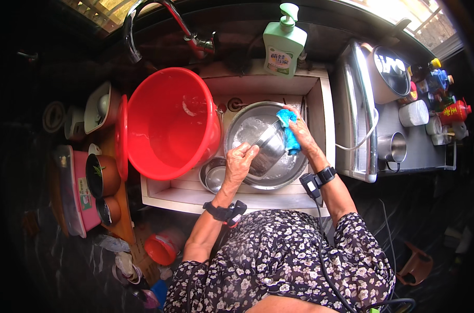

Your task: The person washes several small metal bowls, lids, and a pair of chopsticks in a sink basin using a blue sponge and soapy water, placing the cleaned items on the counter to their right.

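My left hand [239,162] grips the near-left rim of a steel bowl [269,150], tilted on its side over a large metal basin [233,127]. A blue cloth [291,133] is in my right hand [301,135], pressed against the bowl's outer right side. Whitish, sudsy water [250,125] lies in the basin, which stands in a pale rectangular sink [319,101]. Left of the basin, partly under my left forearm, are smaller metal bowls [216,178]. Some of my right fingers are hidden behind the cloth.
A large red bucket [170,125] covers the sink's left side. Behind stand a chrome faucet [132,39] and a green pump bottle [284,49]. To the right, a metal-edged counter unit [364,117] holds a rice cooker [389,74] and a steel cup [393,146]. Brown pots [111,176] sit left.
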### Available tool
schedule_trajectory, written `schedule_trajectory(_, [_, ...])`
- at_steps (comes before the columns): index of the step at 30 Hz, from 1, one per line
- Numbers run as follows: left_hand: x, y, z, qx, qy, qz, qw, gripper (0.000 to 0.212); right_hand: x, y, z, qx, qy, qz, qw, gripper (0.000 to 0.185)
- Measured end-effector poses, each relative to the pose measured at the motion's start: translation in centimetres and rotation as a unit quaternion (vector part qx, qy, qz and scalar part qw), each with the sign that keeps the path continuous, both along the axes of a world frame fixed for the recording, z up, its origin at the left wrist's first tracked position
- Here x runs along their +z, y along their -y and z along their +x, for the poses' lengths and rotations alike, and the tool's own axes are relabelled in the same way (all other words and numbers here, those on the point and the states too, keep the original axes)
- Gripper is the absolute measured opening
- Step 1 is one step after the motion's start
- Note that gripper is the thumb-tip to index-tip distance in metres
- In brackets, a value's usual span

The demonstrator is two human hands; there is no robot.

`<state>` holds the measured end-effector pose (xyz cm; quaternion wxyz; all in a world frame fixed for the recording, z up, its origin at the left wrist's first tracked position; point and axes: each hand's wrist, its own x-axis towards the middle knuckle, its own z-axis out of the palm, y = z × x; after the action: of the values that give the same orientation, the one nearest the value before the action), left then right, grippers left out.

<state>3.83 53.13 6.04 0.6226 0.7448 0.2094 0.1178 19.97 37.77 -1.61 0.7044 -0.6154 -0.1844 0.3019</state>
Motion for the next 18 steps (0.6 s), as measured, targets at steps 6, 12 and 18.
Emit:
schedule_trajectory(6, [1.3, -0.2, -1.1, 0.024, -0.027, -0.259, 0.965, 0.027, -8.4, 3.5, -0.5, -0.024, -0.287, 0.151, 0.946, 0.039])
schedule_trajectory(12, [2.2, 0.4, 0.0, 0.121, 0.061, -0.383, 0.914, 0.022, -5.0, 1.4, -4.9, -0.084, -0.510, 0.313, 0.797, 0.037])
schedule_trajectory(18, [-1.0, 3.1, 2.0, 0.137, 0.141, -0.380, 0.904, 0.021, -2.4, -2.2, -9.7, -0.152, -0.555, 0.362, 0.733, 0.042])
